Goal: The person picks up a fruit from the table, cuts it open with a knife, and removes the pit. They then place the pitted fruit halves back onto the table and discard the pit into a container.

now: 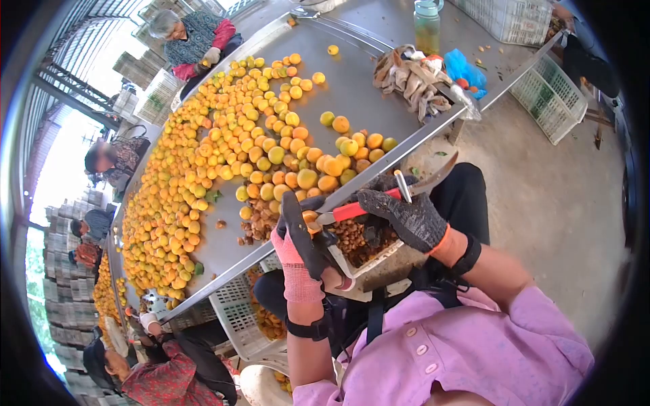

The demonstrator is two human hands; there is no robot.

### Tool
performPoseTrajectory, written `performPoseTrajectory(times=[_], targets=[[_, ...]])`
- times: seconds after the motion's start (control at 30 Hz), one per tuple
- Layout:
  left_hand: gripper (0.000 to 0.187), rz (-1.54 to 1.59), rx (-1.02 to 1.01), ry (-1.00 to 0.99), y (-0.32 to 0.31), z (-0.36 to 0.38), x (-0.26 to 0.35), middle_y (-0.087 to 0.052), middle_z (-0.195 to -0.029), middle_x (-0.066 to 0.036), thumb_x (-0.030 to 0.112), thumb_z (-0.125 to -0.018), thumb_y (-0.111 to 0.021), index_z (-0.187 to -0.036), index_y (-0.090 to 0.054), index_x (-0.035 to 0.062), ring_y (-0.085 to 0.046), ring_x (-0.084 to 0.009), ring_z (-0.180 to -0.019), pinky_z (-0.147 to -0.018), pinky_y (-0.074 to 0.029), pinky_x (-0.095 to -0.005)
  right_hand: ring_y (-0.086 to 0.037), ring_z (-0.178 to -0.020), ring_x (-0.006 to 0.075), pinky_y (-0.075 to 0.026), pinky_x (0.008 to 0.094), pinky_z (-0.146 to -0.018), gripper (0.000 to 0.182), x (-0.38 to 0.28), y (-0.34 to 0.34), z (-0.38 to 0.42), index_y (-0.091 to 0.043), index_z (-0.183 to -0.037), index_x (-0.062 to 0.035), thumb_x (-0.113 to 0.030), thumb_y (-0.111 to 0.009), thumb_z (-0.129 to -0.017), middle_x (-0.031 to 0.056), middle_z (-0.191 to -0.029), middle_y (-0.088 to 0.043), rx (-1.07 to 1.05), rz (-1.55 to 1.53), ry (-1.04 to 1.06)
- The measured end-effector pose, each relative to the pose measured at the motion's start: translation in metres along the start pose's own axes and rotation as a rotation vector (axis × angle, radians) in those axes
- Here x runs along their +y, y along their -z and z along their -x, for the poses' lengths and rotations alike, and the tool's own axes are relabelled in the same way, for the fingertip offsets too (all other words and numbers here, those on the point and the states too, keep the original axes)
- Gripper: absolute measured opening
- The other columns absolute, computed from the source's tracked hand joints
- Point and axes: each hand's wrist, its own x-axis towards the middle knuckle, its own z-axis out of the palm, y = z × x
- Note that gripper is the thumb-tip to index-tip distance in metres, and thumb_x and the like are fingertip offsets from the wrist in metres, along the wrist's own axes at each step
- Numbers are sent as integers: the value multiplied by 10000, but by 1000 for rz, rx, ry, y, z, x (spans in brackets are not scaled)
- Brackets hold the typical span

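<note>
Nearest the camera, the left hand (302,238), in a dark-palmed glove with a pink cuff, is closed around a small orange fruit (310,217) held just above the container (379,265) in the person's lap. The right hand (406,216), in a dark knit glove, is clamped on the red handles of the shears (379,203), whose blades meet the fruit; the two hands stand close together, joined through tool and fruit. Whether the blades are fully closed cannot be told. Risk one, in my judgement: the cutting edge works right against the left fingertips, and a slip on the round fruit could drive the blade into the glove. Risk two: the container, filled with brown pits (355,238), sits tilted against the table edge (379,169) and unsupported by either hand; a knock from a forearm could spill it. Risk three: the heap of apricots (223,155) lies on a bare metal surface, with loose fruit close to the rim, and any jolt could roll some off onto the crate (237,318) or the floor. Further off, a pile of gloves and rags (413,81) lies near the far rim beside a bottle (426,27). Other workers (193,37) sit round the table, well apart from the shears.
</note>
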Motion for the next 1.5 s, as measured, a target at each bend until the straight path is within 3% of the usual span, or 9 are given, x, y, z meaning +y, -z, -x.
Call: performPoseTrajectory(times=[0.23, 0.3, 0.43, 0.8, 0.9, 0.93, 1.0, 1.3, 1.5], targets=[[522, -379, 39, -113, 16, -33, -10, -629, -782, -112, 427, -917, -412, -946, -619, -52, -571, -148, -560, -471, -467, -261, -580, -797, 119, -474, 250, -681, 189, 16, -8, -29, -623, -968, -15, -116, -652, -811, 61, -892, -629, -95, -41, 34], [443, -289, 54, -4, 30, -42, -16, -636, -822, -103, 363, -917, -440, -972, -613, -41, -593, -144, -606, -494, -478, -251, -591, -743, 153, -469, 282, -635, 149, 25, 0, -40, -638, -910, -30, -97, -671, -782, 85, -840, -628, -74, 730, 673], [334, -227, 118, 153, 51, -44, -4, -646, -858, -97, 272, -912, -479, -999, -608, -23, -626, -155, -654, -515, -488, -244, -565, -753, 268, -453, 363, -654, 201, 22, 10, -57, -624, -798, -26, -212, -687, -757, 116, -824, -585, -59, 447, 242], [478, -404, 664, 67, 187, 52, 1, -611, -690, -95, 419, -888, -499, -876, -619, -43, -557, -139, -450, -356, -431, -249, -531, -568, 137, -435, 271, -540, 267, 6, 19, -105, -578, -912, -15, -269, -608, -837, 82, -619, -573, -168, 391, 274], [458, -305, 739, 177, 252, 67, -32, -611, -862, -153, 388, -867, -537, -1002, -576, -48, -625, -230, -643, -520, -514, -330, -526, -571, 136, -426, 295, -529, 324, 1, -12, -131, -570, -850, -9, -331, -539, -869, 63, -633, -569, -97, 465, 472], [464, -947, 790, 142, 286, 71, -57, -574, -966, -189, 351, -837, -576, -1074, -528, -45, -601, -284, -784, -647, -501, -364, -527, -570, 139, -425, 303, -526, 327, 4, -27, -145, -568, -846, -5, -330, -534, -869, 66, -639, -568, -116, 323, 207], [626, -1561, 776, 153, 264, 66, -44, -433, -1197, -265, 232, -730, -675, -1223, -395, -32, -470, -389, -1082, -915, -397, -413, -528, -568, 141, -424, 311, -522, 331, 10, -41, -164, -565, -842, -2, -329, -529, -870, 68, -645, -567, -128, 186, -41], [420, -1796, 271, -135, 172, 19, 20, -565, -971, -141, 331, -736, -661, -1023, -561, 41, -539, -306, -930, -835, -397, -397, -386, -388, 57, -319, 220, -347, 228, 39, -50, -115, -522, -832, -48, -269, -577, -848, -22, -565, -434, -37, -134, -242], [424, -2098, -74, 25, 91, 17, 65, -574, -941, -123, 427, -762, -620, -961, -552, 59, -565, -269, -898, -844, -389, -385, -404, -444, 25, -301, 183, -375, 182, 7, -33, -79, -551, -893, -47, -223, -575, -857, -38, -606, -475, -56, 428, -235]])
